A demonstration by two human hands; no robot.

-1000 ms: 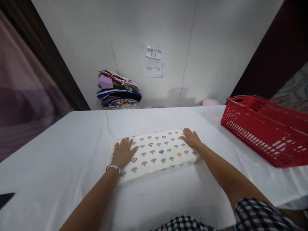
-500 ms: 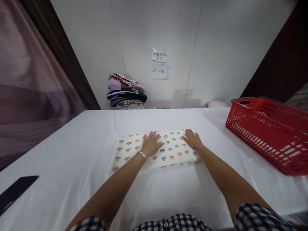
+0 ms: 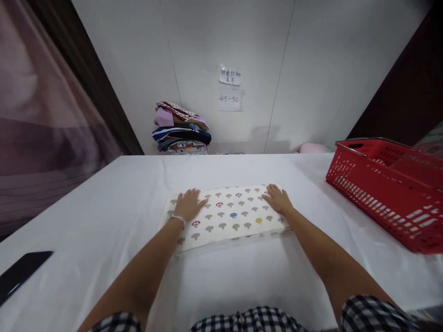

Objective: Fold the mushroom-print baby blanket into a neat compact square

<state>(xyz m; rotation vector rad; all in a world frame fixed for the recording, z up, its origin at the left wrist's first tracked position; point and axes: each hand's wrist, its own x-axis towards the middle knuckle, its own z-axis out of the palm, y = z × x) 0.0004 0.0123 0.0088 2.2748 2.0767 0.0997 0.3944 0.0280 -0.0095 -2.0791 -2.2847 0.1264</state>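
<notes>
Nearest the person, checked sleeves frame two bare forearms stretched over a white-covered table (image 3: 104, 216). Off to the left of the left arm, near the table edge, lies a dark flat phone (image 3: 21, 273). The left hand (image 3: 188, 205), a bracelet at its wrist, rests palm down on the left end of a folded cloth (image 3: 226, 216) printed with small mushrooms; its fingers (image 3: 194, 196) lie flat and slightly spread, pointing away from the person, gripping nothing. The right hand (image 3: 278, 200) lies palm down on the cloth's far right corner, fingers (image 3: 272, 190) likewise flat and a little apart, their tips near the far edge. The cloth lies flat on the table between and under both hands, its printed middle bare between the fingertips. Well to the right of the right fingers stands a red basket (image 3: 387, 193). Beyond the fingertips, past the table's far edge, a stack of folded clothes (image 3: 182, 129) sits against the white wall, with two paper notes (image 3: 230, 87) stuck above and to its right.
</notes>
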